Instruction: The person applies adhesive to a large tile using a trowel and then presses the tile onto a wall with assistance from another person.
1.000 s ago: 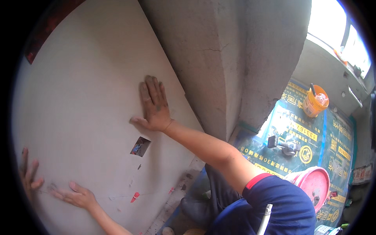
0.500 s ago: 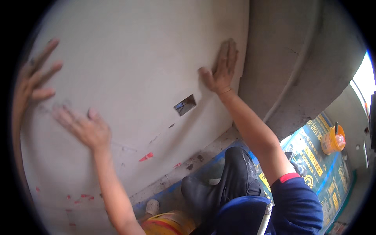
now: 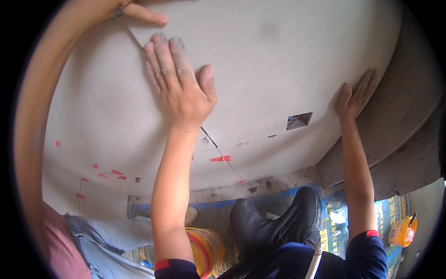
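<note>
My left hand [image 3: 179, 86] lies flat on a large pale tile panel [image 3: 269, 60], its dusty fingers extended beside a vertical seam. My right hand [image 3: 355, 97] rests open near the panel's right edge, just above a rectangular cutout [image 3: 299, 121] with something indistinct inside. Red plastic wedges [image 3: 220, 158] are stuck in the seams lower down. A co-worker's hand [image 3: 144, 14] reaches over from the upper left, one finger stretched onto the panel above my left hand.
A bare concrete column [image 3: 409, 130] borders the panel at right. Below are my dark-clad knee [image 3: 297, 214], a yellow bucket [image 3: 206, 253], the co-worker's jeans [image 3: 102, 246] and printed floor sheeting [image 3: 334, 223]. A small orange bucket [image 3: 402, 231] stands at lower right.
The view has swung left, shifting the panel and column rightward in frame. My left hand is higher on the panel, and the co-worker's arm has risen above it. My right hand stays on the panel.
</note>
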